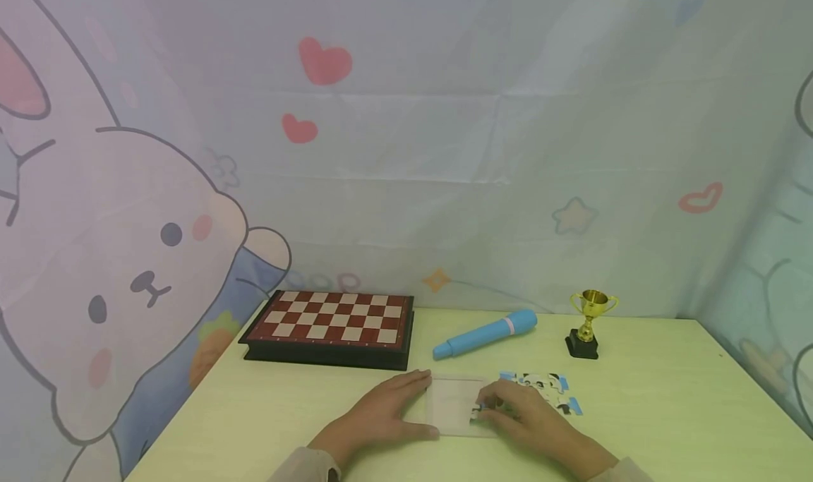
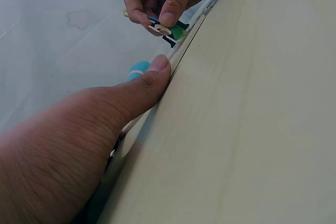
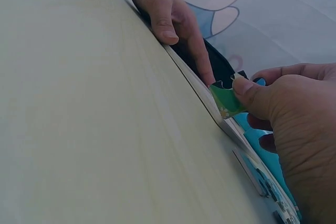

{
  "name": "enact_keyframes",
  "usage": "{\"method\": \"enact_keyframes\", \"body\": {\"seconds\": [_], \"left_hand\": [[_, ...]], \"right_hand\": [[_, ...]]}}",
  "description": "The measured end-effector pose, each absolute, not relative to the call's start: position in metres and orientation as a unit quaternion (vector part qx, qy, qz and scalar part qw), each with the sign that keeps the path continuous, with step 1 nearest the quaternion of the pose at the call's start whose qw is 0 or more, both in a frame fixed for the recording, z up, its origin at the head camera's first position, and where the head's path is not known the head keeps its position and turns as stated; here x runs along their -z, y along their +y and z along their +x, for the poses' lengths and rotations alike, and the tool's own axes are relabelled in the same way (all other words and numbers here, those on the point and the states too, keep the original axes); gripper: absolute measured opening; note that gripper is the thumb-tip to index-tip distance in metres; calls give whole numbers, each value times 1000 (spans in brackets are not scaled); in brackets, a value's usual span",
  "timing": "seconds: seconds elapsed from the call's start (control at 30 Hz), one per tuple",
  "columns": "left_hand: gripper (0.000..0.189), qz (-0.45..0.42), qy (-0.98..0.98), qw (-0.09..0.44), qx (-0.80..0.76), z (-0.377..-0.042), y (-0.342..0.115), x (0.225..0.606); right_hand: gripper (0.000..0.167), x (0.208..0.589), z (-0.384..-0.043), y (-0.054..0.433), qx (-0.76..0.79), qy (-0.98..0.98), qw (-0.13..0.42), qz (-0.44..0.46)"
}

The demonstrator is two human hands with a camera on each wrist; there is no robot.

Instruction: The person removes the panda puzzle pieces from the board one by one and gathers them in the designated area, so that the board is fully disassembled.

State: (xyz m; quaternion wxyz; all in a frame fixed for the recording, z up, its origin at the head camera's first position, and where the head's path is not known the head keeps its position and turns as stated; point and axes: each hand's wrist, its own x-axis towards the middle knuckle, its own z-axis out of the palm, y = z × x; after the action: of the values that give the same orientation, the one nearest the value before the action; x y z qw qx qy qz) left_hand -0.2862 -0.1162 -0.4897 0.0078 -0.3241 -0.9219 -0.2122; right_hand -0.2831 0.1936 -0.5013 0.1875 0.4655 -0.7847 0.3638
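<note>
A pale, shallow puzzle frame (image 1: 454, 406) lies flat on the table before the person. Along its left side rests the left hand (image 1: 387, 411), thumb and fingers spread, the thumb near the lower left corner. Over the frame's right part, the right hand (image 1: 524, 415) pinches a jigsaw piece (image 3: 226, 100), green with black and white parts, between thumb and fingers. More puzzle pieces (image 1: 546, 383), blue, white and black with a panda-like face, lie right of the frame, partly hidden behind the right hand.
A chessboard box (image 1: 343, 320) stands at the back left of the table (image 1: 667, 397). Behind the frame lies a blue pen-shaped stick (image 1: 485, 335). Farther right stands a small gold trophy cup (image 1: 591, 320) on a black base. A printed curtain hangs behind the table.
</note>
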Motion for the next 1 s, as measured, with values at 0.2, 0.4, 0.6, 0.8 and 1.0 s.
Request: {"method": "enact_keyframes", "body": {"seconds": [0.2, 0.4, 0.6, 0.8, 1.0], "left_hand": [[91, -328, -920, 10, 214, -285, -117, 488], [92, -323, -921, 3, 217, -284, -117, 487], [92, -325, -922, 4, 212, -283, -116, 489], [92, -323, -924, 7, 206, -285, -116, 490], [93, -325, -921, 4, 213, -287, -117, 489]], "right_hand": [[22, 503, -284, 195, -372, -791, 197, 445], [26, 504, -281, 208, -388, -787, 197, 436], [30, 504, -273, 241, -400, -790, 216, 412], [30, 507, -262, 284, -385, -821, 229, 353], [21, 508, -246, 319, -394, -863, 181, 259]]}}
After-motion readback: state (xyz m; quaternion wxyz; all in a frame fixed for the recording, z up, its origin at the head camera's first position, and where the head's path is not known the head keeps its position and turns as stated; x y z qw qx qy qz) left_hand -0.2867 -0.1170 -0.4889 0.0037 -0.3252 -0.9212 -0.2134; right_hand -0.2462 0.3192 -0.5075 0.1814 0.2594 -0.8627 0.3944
